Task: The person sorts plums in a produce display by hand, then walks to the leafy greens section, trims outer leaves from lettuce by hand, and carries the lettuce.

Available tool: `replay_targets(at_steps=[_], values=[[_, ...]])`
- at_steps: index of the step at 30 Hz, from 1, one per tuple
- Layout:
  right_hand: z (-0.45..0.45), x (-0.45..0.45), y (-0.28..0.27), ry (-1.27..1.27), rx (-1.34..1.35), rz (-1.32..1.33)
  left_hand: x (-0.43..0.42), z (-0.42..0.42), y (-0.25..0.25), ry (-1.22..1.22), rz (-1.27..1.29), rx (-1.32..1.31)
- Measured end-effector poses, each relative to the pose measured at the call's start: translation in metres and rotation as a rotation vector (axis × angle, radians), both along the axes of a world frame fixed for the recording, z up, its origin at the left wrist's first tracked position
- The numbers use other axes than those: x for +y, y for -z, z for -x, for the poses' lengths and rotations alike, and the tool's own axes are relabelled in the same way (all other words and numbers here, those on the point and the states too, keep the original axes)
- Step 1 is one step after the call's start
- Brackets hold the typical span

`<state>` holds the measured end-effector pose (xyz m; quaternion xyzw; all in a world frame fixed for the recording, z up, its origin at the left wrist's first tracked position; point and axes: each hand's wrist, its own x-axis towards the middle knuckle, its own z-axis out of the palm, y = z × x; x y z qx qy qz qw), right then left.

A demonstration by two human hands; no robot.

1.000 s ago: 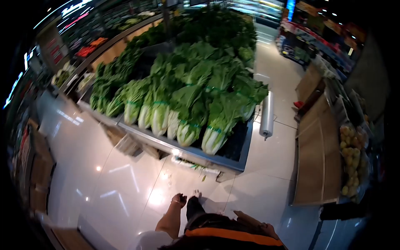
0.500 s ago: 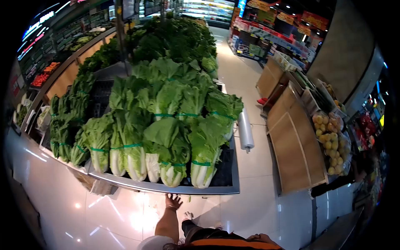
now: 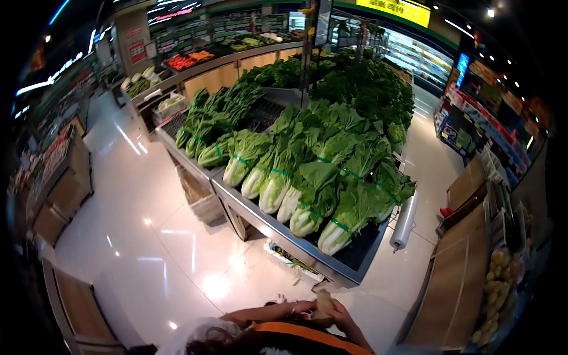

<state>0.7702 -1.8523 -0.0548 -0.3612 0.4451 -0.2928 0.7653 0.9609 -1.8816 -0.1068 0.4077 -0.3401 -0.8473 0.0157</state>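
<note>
Close to my body, below the front corner of the produce stand (image 3: 266,220), my two hands meet at a limp, pale brown thing (image 3: 324,303). It looks like a crumpled cloth or glove, but I cannot tell which. My left hand (image 3: 304,307) grips it from the left. Fingers of my right hand (image 3: 339,313) are closed on its other side. Above them, heads of leafy cabbage (image 3: 277,188), tied with green bands, lie in rows on the stand, white stems toward me. Neither hand touches the cabbages.
A plastic bag roll (image 3: 404,222) hangs at the stand's right side. Under the stand are a white crate (image 3: 290,260) with greens and a bin (image 3: 201,198). Wooden counters (image 3: 455,260) with bagged yellow produce (image 3: 497,284) stand right; another counter (image 3: 65,189) stands left.
My view has swung left. My left hand, spread near the stand's front edge before, is drawn in beside my right hand, and both now hold the pale brown thing.
</note>
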Motion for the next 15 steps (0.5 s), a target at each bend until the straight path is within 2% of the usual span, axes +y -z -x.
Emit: replay_targets(at_steps=[1, 2, 3, 4, 6, 7, 8, 10, 11, 12, 13, 14, 15], values=[[-0.013, -0.005, -0.013, -0.099, -0.085, 0.018, 0.005, 0.002, 0.02, -0.095, -0.086, 0.201], [-0.023, -0.005, -0.023, -0.155, -0.046, 0.162, 0.01, -0.005, -0.031, -0.194, -0.127, 0.16], [-0.026, -0.007, -0.014, -0.265, -0.027, 0.297, 0.016, 0.003, 0.001, -0.495, -0.258, 0.473], [-0.036, 0.002, -0.032, -0.2, -0.266, -0.011, 0.021, -0.001, -0.03, -0.592, -0.231, 0.651], [-0.041, 0.012, -0.04, -0.164, -0.409, -0.266, 0.035, 0.007, -0.065, -0.723, -0.179, 0.684], [-0.043, 0.014, -0.008, -0.152, -0.266, -0.221, 0.043, 0.002, -0.079, -0.82, -0.13, 0.701], [-0.053, 0.018, -0.013, -0.173, -0.292, -0.228, 0.049, -0.006, -0.089, -0.911, -0.075, 0.71], [-0.071, 0.019, -0.05, -0.171, 0.247, 0.917, 0.064, -0.017, -0.094, -1.02, -0.013, 0.714], [-0.083, 0.023, -0.081, -0.065, 0.267, 0.917, 0.071, -0.022, -0.087, -0.979, -0.081, 0.889], [-0.092, 0.027, -0.098, -0.01, 0.217, 0.806, 0.077, -0.026, -0.087, -0.929, -0.147, 1.069], [-0.1, 0.027, -0.091, -0.024, 0.334, 0.959, 0.081, -0.035, -0.087, -0.84, -0.166, 1.175], [-0.111, 0.025, -0.082, -0.037, 0.454, 1.114, 0.086, -0.044, -0.094, -0.852, -0.16, 1.181], [-0.121, 0.028, -0.078, -0.094, 0.493, 1.172, 0.092, -0.052, -0.101, -0.98, -0.125, 0.974]])
